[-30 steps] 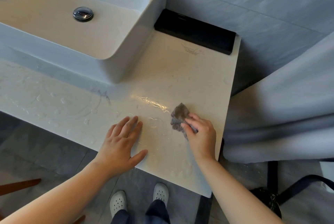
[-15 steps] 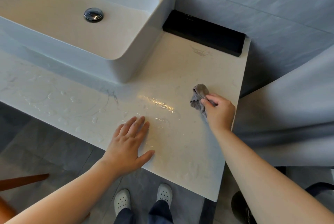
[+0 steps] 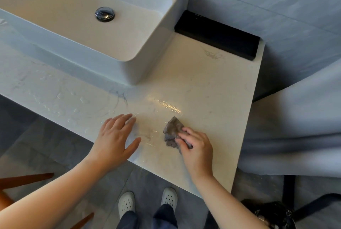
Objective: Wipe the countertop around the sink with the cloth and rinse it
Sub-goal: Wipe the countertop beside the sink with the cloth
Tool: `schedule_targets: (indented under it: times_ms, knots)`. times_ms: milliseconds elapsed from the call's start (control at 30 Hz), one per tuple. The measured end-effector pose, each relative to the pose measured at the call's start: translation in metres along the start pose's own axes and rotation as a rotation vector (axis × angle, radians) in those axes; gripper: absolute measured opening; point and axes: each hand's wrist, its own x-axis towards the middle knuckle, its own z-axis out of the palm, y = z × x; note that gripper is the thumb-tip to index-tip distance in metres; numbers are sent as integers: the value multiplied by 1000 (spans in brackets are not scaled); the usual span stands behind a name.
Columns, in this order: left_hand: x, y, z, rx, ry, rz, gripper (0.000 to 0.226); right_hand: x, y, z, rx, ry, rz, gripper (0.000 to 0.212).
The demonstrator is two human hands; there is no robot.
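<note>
A small crumpled grey cloth (image 3: pixel 171 130) lies on the pale marble countertop (image 3: pixel 203 88), near its front edge and right of the white vessel sink (image 3: pixel 153 62). My right hand (image 3: pixel 196 150) grips the cloth with curled fingers and presses it onto the stone. My left hand (image 3: pixel 115 139) rests flat on the counter just left of the cloth, fingers straight and spread. Water droplets and wet streaks glisten on the counter in front of the sink and beside the cloth.
A black rectangular box (image 3: pixel 217 34) sits against the grey wall at the back right of the counter. A pale curtain-like fabric (image 3: pixel 295 127) hangs right of the counter. Below are grey floor tiles, my white shoes (image 3: pixel 147 201), a brown wooden piece (image 3: pixel 25 180) and a dark bag (image 3: pixel 273 214).
My right hand carried the cloth from the counter's right edge back toward the front centre, closer to my left hand. The left hand stayed planted.
</note>
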Motion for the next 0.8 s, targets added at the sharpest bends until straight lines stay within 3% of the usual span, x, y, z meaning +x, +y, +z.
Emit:
schedule_targets:
  times_ms: [100, 200, 300, 500, 800]
  knots:
    - [0, -9, -4, 8, 9, -49, 72, 3, -8, -9, 106, -60, 87, 23]
    - [-3, -17, -3, 37, -20, -50, 77, 27, -13, -25, 170, 38, 94, 25]
    - [-5, -29, 0, 59, -54, -85, 85, 69, -12, -34, 154, 126, 91, 23]
    - [-10, -49, 9, 100, -100, -84, 91, 105, 10, -7, 52, 133, 225, 23]
    - [-12, -59, 12, 111, -89, -51, 86, 26, -14, 26, -32, 58, 3, 23]
